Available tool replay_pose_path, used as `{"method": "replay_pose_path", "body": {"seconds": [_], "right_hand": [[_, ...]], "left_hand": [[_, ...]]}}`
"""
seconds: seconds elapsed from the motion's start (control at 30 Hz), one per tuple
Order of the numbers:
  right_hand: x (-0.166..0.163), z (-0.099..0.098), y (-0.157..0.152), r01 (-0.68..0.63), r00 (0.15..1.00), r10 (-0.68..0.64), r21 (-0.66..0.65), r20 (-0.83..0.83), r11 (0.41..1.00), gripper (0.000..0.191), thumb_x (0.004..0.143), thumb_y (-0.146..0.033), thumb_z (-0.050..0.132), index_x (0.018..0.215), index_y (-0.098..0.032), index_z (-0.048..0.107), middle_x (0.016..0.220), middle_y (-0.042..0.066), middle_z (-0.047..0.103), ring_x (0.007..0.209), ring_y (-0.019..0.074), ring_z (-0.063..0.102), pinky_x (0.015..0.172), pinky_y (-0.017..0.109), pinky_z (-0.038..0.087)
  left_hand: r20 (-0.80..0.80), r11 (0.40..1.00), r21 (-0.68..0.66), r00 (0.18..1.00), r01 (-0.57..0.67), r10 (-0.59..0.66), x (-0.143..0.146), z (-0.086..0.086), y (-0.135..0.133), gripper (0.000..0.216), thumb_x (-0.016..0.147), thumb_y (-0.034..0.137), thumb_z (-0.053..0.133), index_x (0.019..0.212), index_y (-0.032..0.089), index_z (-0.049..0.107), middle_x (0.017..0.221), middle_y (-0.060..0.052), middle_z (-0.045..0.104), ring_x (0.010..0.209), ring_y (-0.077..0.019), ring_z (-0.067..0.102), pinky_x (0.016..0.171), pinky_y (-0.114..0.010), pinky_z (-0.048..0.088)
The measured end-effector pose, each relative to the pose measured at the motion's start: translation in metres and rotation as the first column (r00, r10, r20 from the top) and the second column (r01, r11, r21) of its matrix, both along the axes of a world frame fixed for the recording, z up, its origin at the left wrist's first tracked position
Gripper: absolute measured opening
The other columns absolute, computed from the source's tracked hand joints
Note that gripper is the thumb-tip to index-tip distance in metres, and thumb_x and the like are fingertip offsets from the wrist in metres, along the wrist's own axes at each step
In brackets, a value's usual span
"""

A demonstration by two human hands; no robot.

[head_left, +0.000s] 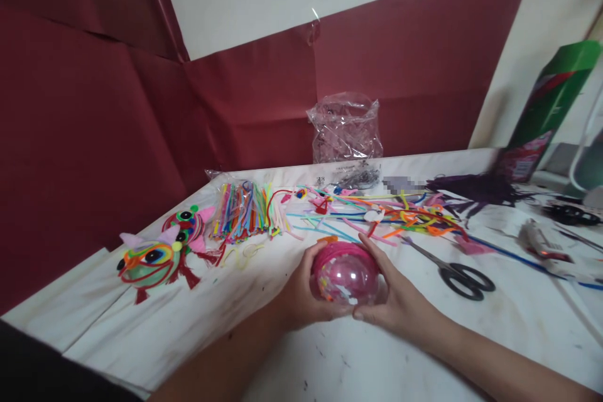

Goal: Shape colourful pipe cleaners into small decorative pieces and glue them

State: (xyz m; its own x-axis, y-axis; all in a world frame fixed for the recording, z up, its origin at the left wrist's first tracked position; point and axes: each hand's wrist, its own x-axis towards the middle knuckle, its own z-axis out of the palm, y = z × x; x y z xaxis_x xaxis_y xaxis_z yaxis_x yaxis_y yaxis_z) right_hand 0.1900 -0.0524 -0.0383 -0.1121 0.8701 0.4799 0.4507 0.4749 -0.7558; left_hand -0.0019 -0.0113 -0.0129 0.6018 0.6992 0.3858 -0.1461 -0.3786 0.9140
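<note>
Both hands are grasping a clear pink ball (345, 273) low over the white table (471, 339): the left hand (296, 292) is cupping its left side, the right hand (398, 295) its right side. Black scissors (459, 275) are lying near the right hand, and loose pipe cleaners (405, 213) are lying behind the ball.

You work on a white table (518, 326), stained in places. At the near left, two decorated balls (151, 260) lie side by side. A bagged bundle of pipe cleaners (242, 207) lies just right of them, and loose pipe cleaners (405, 217) spread further right. Scissors (459, 276) lie at the near right. A clear plastic bag (346, 129) stands at the far edge.
</note>
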Motion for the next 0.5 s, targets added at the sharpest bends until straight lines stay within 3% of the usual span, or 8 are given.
{"method": "replay_pose_path", "body": {"seconds": [0.27,0.4,0.5], "right_hand": [[0.0019,0.0026,-0.0057,-0.121,0.975,0.080,0.192,0.208,0.974,0.101,0.057,-0.036,0.074,0.137,-0.027,0.012,0.134,0.014,0.033,0.122,0.0339,0.033,0.098,0.048,0.033],[0.0013,0.0068,-0.0064,-0.145,0.969,0.097,0.206,0.227,0.968,0.101,0.059,-0.032,0.073,0.137,-0.028,0.010,0.135,0.012,0.030,0.123,0.0335,0.030,0.098,0.048,0.033],[0.0020,0.0082,-0.0069,-0.164,0.957,0.108,0.193,0.271,0.967,0.102,0.058,-0.033,0.074,0.137,-0.029,0.009,0.135,0.012,0.028,0.124,0.0335,0.028,0.099,0.049,0.031]], "left_hand": [[-0.105,0.995,-0.096,0.994,0.006,-0.016,-0.0060,-0.0028,0.0051,0.083,0.052,0.034,0.078,0.125,0.021,0.038,0.123,-0.011,0.048,0.108,-0.0304,0.048,0.087,-0.038,0.043],[-0.086,0.993,-0.115,0.996,-0.004,-0.006,-0.0054,-0.0009,0.0079,0.063,0.068,0.045,0.063,0.121,0.019,0.043,0.120,-0.011,0.049,0.109,-0.0290,0.047,0.091,-0.038,0.040],[-0.082,0.991,-0.132,0.997,0.003,-0.014,-0.0045,0.0017,0.0062,0.060,0.068,0.046,0.063,0.119,0.019,0.045,0.116,-0.011,0.051,0.106,-0.0287,0.048,0.088,-0.038,0.041]]}}
